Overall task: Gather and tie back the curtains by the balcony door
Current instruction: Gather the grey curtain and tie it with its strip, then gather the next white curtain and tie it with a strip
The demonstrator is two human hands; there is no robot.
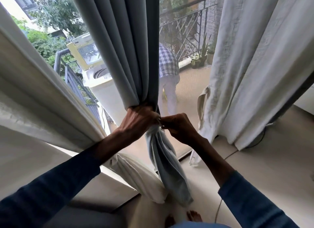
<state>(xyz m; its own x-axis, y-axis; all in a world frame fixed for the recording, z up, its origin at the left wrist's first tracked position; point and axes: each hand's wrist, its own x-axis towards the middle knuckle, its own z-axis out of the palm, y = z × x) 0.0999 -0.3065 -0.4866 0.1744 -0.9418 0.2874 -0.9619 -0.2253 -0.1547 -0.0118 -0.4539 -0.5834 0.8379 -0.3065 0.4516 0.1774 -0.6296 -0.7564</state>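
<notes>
Grey-blue curtain hangs bunched at the balcony door | left hand grips round the bunch | right hand pinches what looks like a knot just beneath | advice: hold the bunch firm, draw the knot snug, folds even.

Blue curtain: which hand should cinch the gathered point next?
Right, probably. The right hand pinches fabric at the gathered point, so it can pull. The left hand grips the bunched blue curtain, and letting go would likely loosen the folds.
</notes>
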